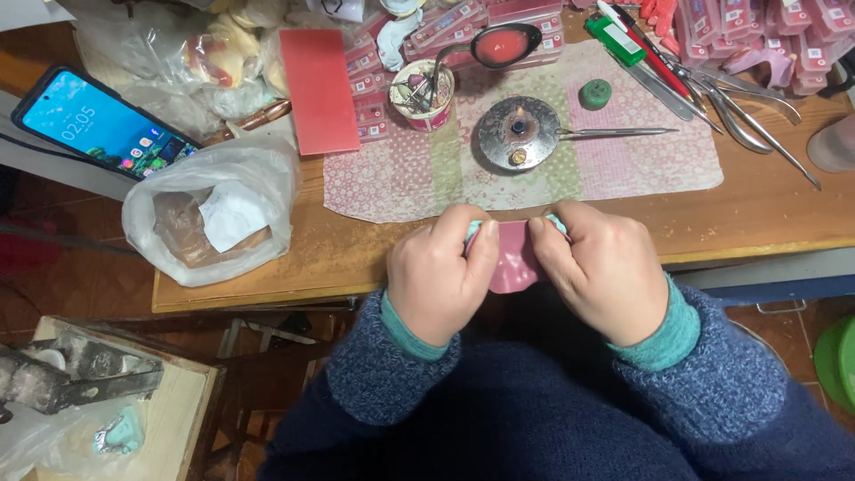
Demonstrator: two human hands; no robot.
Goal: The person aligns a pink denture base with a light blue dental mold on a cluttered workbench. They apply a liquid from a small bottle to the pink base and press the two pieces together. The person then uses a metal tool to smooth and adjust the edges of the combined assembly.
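Both hands, left hand [438,272] and right hand [598,267], pinch a soft, smooth pink wax sheet [514,258], its rounded end pointing toward her body.

The left hand [438,272] and right hand [598,267] grip a wax sheet [514,256] between them, at the near edge of the wooden table [766,209]. Behind them a cloth mat [419,174] carries a round metal burner [518,133]. To the left lies a plastic bag [209,218], behind it a smartphone [98,122].
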